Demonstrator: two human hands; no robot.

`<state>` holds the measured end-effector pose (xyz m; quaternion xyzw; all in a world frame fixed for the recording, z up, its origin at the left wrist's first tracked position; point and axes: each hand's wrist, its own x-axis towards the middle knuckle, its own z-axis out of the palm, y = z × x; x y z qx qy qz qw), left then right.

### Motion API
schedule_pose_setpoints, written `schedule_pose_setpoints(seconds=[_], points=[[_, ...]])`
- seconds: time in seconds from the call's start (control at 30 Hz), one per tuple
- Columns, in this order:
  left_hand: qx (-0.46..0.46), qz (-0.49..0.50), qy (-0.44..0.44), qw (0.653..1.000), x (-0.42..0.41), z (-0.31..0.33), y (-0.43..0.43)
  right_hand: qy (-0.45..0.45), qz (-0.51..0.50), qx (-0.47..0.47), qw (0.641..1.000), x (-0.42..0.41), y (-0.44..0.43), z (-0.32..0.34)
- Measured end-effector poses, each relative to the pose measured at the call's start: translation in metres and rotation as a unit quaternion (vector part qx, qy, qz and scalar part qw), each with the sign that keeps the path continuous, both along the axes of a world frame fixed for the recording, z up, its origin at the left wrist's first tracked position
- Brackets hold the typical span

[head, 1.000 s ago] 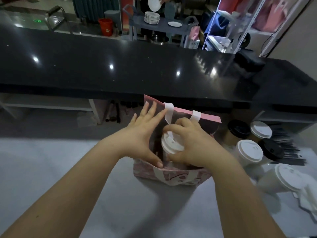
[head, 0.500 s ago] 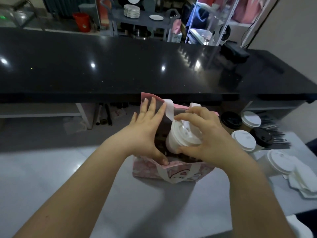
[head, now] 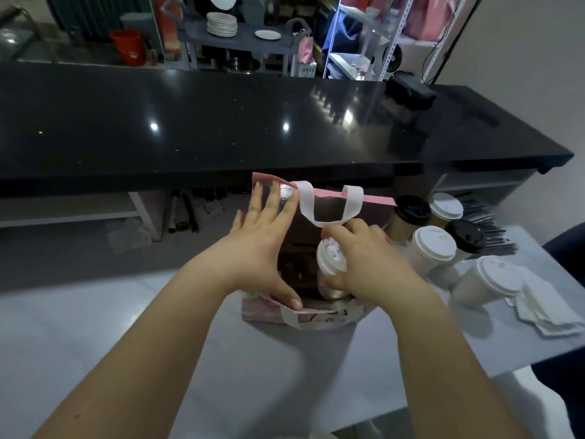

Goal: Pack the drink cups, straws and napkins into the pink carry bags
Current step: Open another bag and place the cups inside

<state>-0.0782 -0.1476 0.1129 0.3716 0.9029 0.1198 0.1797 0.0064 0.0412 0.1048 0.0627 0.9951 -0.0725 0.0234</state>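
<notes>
Clearance: I'm propping the pink bag (head: 269, 313) open with my flat left hand (head: 259, 251), right hand (head: 370, 264) gripping the cup (head: 330, 258).

Bag (head: 262, 312) mouth: the left grip (head: 262, 248) spans its left end from far wall to near rim. The right grip (head: 370, 261) with a cup (head: 330, 256) fills its right end, and the handle (head: 305, 205) loops down just above that grip, leaving only a dark gap between the two grips. Right of the bag, cups (head: 433, 245) stand packed just beside its wall, with straws (head: 487, 223) behind and napkins (head: 544, 305) beyond. The counter (head: 221, 122) overhangs the far side, so open passage lies over the bare table (head: 158, 327) left of the bag.
</notes>
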Motion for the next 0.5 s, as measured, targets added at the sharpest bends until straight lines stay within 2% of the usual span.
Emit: schedule_pose_setpoints(seconds=[0.17, 0.33, 0.5], points=[[0.01, -0.016, -0.003, 1.0, 0.006, -0.003, -0.004, -0.019, 0.039, -0.022, 0.999, -0.028, -0.01, -0.021], [0.014, -0.013, 0.0, 1.0, 0.006, -0.005, -0.007, -0.015, 0.023, -0.074, 0.997, -0.058, -0.019, -0.039], [0.031, -0.006, 0.007, 0.999, 0.008, -0.008, -0.01, -0.094, 0.029, -0.06, 0.993, -0.055, -0.022, -0.056]])
